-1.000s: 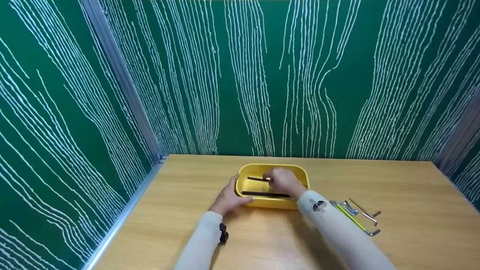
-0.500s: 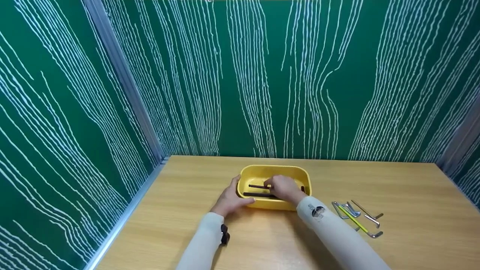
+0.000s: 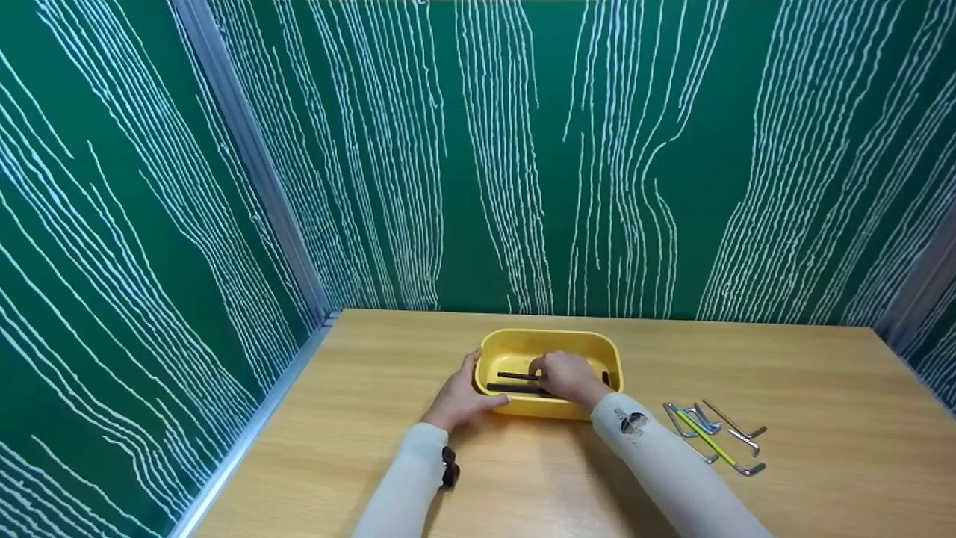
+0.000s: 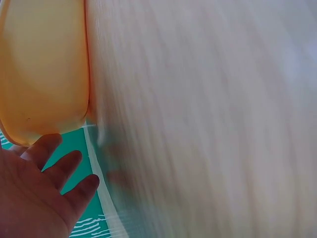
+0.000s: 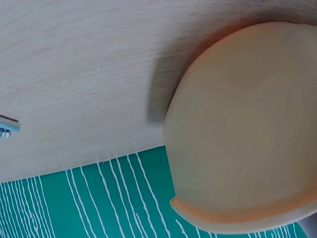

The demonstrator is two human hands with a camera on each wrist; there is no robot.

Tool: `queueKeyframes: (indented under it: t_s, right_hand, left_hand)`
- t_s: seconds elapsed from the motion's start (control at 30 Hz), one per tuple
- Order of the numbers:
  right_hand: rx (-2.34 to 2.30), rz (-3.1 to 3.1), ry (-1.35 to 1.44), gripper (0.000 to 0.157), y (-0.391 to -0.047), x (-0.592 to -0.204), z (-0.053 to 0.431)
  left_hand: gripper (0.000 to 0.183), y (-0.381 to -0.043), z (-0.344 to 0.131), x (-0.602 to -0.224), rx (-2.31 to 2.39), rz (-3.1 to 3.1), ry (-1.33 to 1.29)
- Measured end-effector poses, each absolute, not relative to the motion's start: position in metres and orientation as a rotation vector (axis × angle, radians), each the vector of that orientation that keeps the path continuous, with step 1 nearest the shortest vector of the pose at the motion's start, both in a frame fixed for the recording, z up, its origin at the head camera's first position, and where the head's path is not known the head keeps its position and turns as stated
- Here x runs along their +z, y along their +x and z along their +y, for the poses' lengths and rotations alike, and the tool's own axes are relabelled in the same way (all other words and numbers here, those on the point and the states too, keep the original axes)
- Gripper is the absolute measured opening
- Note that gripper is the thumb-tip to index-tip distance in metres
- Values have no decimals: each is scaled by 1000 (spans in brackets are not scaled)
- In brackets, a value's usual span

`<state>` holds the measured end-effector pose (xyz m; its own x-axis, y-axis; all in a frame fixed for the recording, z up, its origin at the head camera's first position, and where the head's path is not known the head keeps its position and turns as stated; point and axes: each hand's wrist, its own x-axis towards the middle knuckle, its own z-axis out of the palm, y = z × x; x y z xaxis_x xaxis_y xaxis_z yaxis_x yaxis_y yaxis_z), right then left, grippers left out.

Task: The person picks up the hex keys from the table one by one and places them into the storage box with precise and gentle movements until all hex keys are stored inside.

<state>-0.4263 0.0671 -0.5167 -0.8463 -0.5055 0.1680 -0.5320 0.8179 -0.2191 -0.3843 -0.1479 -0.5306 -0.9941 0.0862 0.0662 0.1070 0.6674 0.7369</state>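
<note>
A yellow plastic tub [image 3: 549, 408] stands on the table in the head view. My left hand [image 3: 455, 396] holds its left end, thumb along the front rim and fingers around the left side; in the left wrist view some of those fingers are spread away from the tub. Inside the tub, my right hand [image 3: 571, 376] pinches a dark hex key [image 3: 514, 375], whose end sticks out to the left. A thicker dark hex key [image 3: 511, 388] lies along the front wall, partly behind the right hand. The right wrist view shows mostly the tub's outer wall [image 5: 242, 119].
Several loose hex keys lie right of the tub near my right sleeve, among them a yellow-green one [image 3: 706, 437] and a thin bronze one [image 3: 723, 416]. A green panel with white wavy lines [image 3: 597, 187] rises behind the wooden table [image 3: 373, 359].
My right hand has moved slightly toward the tub's front wall with the dark hex key, bringing it closer to the thicker one. My left hand keeps its hold on the tub.
</note>
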Motion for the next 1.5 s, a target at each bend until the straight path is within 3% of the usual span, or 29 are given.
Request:
queueKeyframes:
  t_s: [0.27, 0.77, 1.5]
  right_hand:
    - [413, -2870, 860, 10, -426, -522, 69]
    - [465, -2945, 830, 19, -425, -519, 70]
    - [603, -3036, 732, 13, -427, -520, 67]
  left_hand:
    - [107, -382, -146, -532, -1279, -2840, -196]
    - [111, -383, -145, -530, -1284, -2843, -175]
    - [109, -382, -148, -527, -1300, -2840, -188]
